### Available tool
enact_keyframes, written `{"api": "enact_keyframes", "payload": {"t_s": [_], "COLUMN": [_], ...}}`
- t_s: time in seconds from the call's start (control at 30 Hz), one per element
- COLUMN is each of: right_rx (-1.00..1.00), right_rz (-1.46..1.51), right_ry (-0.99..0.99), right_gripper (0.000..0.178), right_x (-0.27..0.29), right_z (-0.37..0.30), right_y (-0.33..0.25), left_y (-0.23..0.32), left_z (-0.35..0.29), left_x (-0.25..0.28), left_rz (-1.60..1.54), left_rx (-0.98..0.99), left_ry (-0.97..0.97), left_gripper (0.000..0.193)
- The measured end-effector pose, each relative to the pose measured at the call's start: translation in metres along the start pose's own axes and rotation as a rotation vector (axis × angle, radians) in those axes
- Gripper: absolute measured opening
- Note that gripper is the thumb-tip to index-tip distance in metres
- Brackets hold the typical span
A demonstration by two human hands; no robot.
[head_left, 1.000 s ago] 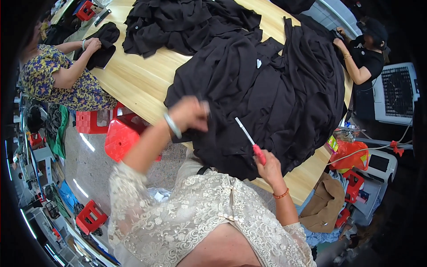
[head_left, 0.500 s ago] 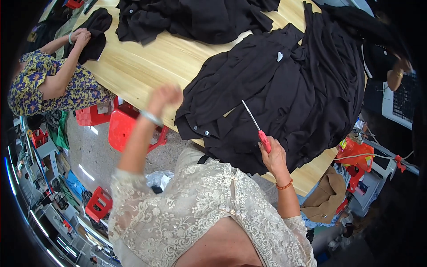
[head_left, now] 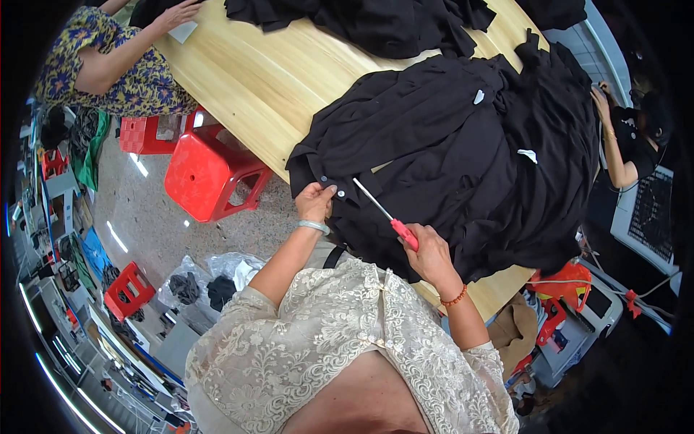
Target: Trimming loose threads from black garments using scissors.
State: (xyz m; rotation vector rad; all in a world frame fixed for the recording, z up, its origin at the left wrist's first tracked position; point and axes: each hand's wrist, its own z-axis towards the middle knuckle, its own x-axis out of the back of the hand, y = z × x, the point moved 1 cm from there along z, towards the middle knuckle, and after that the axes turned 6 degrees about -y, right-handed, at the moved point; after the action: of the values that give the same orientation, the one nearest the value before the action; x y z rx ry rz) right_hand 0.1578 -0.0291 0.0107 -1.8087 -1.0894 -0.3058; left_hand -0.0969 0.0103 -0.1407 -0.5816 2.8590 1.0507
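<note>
Black garments (head_left: pixel 448 159) lie heaped across the table's near right side. At the heap's left corner my left hand (head_left: pixel 315 202) pinches the edge of a black garment, right beside a pale round button (head_left: pixel 340 194). A second, darker button sits just above my fingertips. My right hand (head_left: pixel 431 253) is closed round the red handle of a screwdriver (head_left: pixel 375 200). Its slim metal shaft points up and left over the cloth, the tip near the buttoned corner. Whether the tip touches the fabric I cannot tell. Two small white tags (head_left: pixel 528 155) show on the heap.
The wooden table (head_left: pixel 246 79) carries another black garment pile (head_left: pixel 376 29) at its far side. Red stools (head_left: pixel 210 173) stand at its left edge, by a person in a flowered dress (head_left: pixel 108 72). Another person (head_left: pixel 629 137) is at the right. Plastic bags (head_left: pixel 188 282) lie on the floor.
My left hand has come down from the air onto the garment's buttoned corner and taken hold there. The screwdriver has shifted left and slightly down. The person at the left has reached further forward.
</note>
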Motion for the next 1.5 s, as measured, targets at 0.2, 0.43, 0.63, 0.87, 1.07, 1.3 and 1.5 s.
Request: {"api": "enact_keyframes", "payload": {"t_s": [0.2, 0.43, 0.63, 0.87, 1.07, 1.3, 1.5], "right_rx": [0.058, 0.063, 0.128, 0.103, 0.142, 0.111, 0.095], "right_rz": [-0.132, -0.13, -0.168, -0.111, -0.119, -0.107, -0.154], "right_ry": [-0.053, -0.045, -0.074, -0.056, -0.058, -0.053, -0.114], "right_gripper": [0.023, 0.026, 0.02, 0.019, 0.019, 0.022, 0.024], "right_x": [-0.004, -0.005, -0.006, -0.008, 0.0, 0.004, 0.007], "right_z": [-0.009, -0.005, -0.005, 0.002, 0.022, 0.043, 0.057], "right_y": [-0.004, -0.007, -0.003, 0.001, -0.015, -0.024, -0.041], "left_y": [-0.009, -0.021, -0.036, 0.042, 0.071, 0.073, 0.071], "left_z": [-0.001, -0.002, 0.004, 0.009, 0.064, 0.048, 0.021], "left_x": [-0.007, -0.009, 0.016, 0.015, 0.016, 0.015, 0.023], "left_rz": [0.09, 0.249, 0.3, 0.001, -0.288, -0.557, -0.609], "left_rx": [-0.436, -0.556, -0.45, -0.1, 0.17, -0.032, -0.048], "left_ry": [-0.07, -0.056, -0.111, 0.147, 0.139, -0.086, -0.209], "left_gripper": [0.006, 0.004, 0.007, 0.044, 0.053, 0.017, 0.017]}}
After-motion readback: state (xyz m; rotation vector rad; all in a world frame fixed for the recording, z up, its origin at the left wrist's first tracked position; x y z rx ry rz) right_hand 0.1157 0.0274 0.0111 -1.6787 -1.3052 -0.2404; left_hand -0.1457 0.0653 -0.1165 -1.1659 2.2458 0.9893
